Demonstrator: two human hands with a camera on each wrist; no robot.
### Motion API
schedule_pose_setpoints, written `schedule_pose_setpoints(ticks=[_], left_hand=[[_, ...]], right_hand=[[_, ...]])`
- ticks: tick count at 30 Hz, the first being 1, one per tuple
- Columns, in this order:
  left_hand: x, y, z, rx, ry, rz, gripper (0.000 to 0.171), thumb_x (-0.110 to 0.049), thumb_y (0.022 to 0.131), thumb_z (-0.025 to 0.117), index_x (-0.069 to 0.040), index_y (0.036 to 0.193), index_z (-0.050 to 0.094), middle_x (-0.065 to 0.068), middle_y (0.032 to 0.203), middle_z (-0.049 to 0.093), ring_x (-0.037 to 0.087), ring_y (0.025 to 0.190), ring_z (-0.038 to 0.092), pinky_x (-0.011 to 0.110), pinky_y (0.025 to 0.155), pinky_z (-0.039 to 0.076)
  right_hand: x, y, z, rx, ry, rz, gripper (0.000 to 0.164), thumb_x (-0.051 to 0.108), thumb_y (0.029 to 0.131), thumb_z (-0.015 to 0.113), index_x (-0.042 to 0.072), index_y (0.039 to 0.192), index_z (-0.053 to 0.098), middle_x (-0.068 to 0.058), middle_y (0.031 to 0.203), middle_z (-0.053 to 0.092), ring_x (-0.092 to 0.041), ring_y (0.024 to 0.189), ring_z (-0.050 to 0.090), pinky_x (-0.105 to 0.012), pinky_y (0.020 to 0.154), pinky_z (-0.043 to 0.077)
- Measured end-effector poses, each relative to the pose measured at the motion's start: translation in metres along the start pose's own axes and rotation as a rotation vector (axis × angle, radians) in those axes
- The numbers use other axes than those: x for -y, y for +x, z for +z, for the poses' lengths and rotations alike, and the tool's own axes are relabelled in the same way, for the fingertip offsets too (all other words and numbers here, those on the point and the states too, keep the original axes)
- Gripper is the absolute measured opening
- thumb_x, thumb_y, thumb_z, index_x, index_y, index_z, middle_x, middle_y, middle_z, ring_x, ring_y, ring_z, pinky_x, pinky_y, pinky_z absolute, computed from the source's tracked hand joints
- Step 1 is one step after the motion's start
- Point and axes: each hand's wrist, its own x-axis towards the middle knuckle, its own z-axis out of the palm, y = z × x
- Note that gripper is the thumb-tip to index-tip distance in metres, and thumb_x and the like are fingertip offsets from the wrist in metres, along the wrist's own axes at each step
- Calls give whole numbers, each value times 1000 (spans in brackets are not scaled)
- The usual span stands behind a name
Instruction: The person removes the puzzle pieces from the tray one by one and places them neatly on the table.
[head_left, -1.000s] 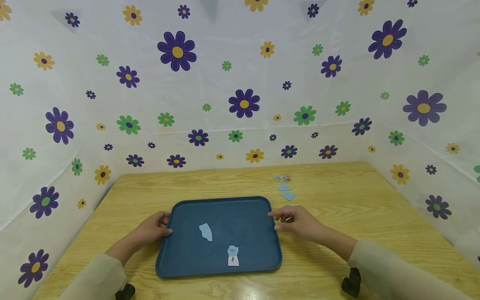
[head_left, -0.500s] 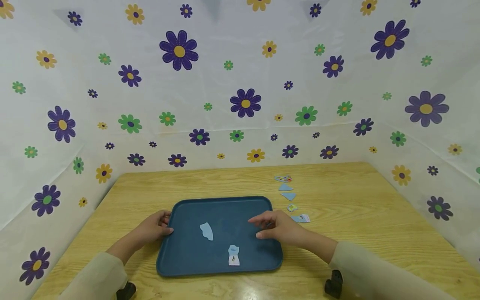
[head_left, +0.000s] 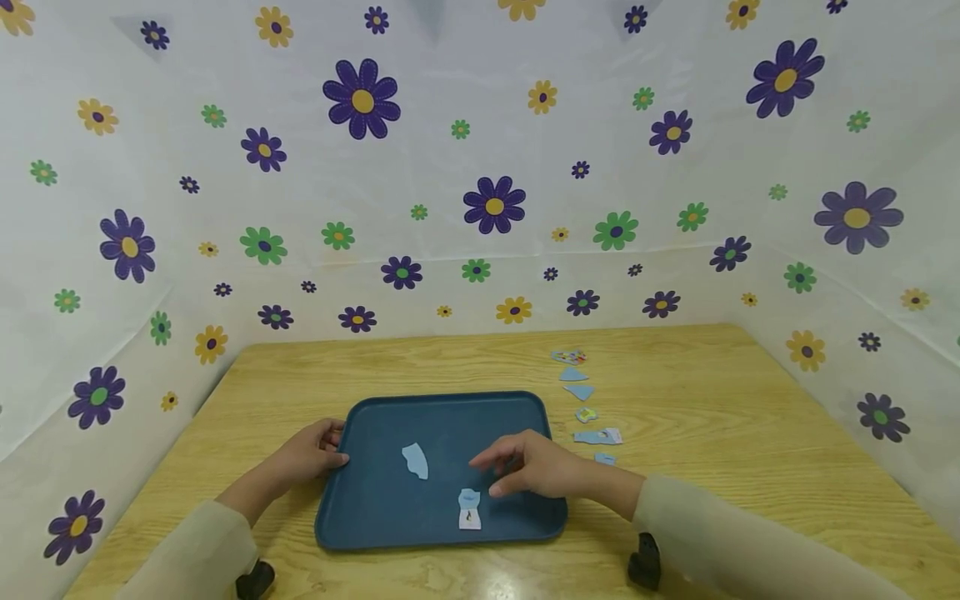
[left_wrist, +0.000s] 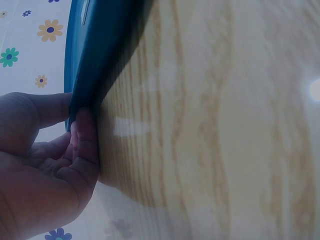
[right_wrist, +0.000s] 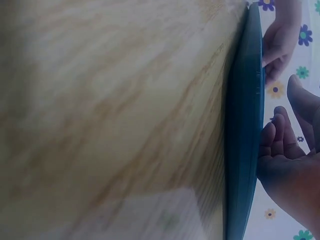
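My left hand [head_left: 306, 457] grips the left rim of a dark blue tray [head_left: 450, 402], thumb on top and fingers curled beneath, as the left wrist view also shows. Over the tray's right half hovers my right hand [head_left: 536, 467], fingers loosely bent and nothing between them. Just left of its fingertips lies a light blue flat puzzle piece [head_left: 469, 499], touching a white piece with a small dark figure [head_left: 469, 520]. Another light blue piece [head_left: 416, 461] lies apart, left of the tray's middle. In the right wrist view the right hand [right_wrist: 290, 155] appears beyond the tray edge.
Right of the tray, several loose pieces form a column on the wooden table [head_left: 690, 400]: a colourful one [head_left: 570, 357], blue triangles [head_left: 578, 392], a yellow-marked one [head_left: 587, 414] and a longer one [head_left: 598, 436]. A flower-patterned sheet [head_left: 420, 150] encloses the table's back and sides.
My right hand has moved left from beside the tray's right rim to over the tray, uncovering loose pieces on the table. The left hand keeps its hold; the tray pieces stay put.
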Motion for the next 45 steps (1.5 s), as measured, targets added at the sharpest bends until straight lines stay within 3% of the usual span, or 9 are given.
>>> schedule_pose_setpoints(ticks=[13,26,35,45], left_hand=[[-1,2,1,-14,22,-10,56,3,90,64,14,138,37,17,107,51,26,92,51,36,73,48],[2,1,0,-4,8,-1,57,3,90,64,15,138,36,17,106,50,26,92,52,36,72,49],[2,1,0,-9,10,-7,55,4,90,63,14,137,37,17,106,51,26,92,52,36,70,48],[0,0,-1,-11,25,-7,56,2,90,64,15,138,36,17,107,52,26,92,52,36,70,48]], right_hand=[[3,12,4,125,8,-34,38,3,82,76,2,119,69,-6,115,66,-17,94,58,-27,74,50],[1,22,6,236,-63,-2,43,4,79,79,13,121,70,9,114,62,-12,92,53,-24,74,45],[0,26,13,246,-160,7,44,6,77,81,20,118,72,15,106,57,-7,87,48,-23,79,42],[3,27,15,256,-254,-54,33,8,77,81,18,107,76,16,96,55,-6,80,47,-20,76,42]])
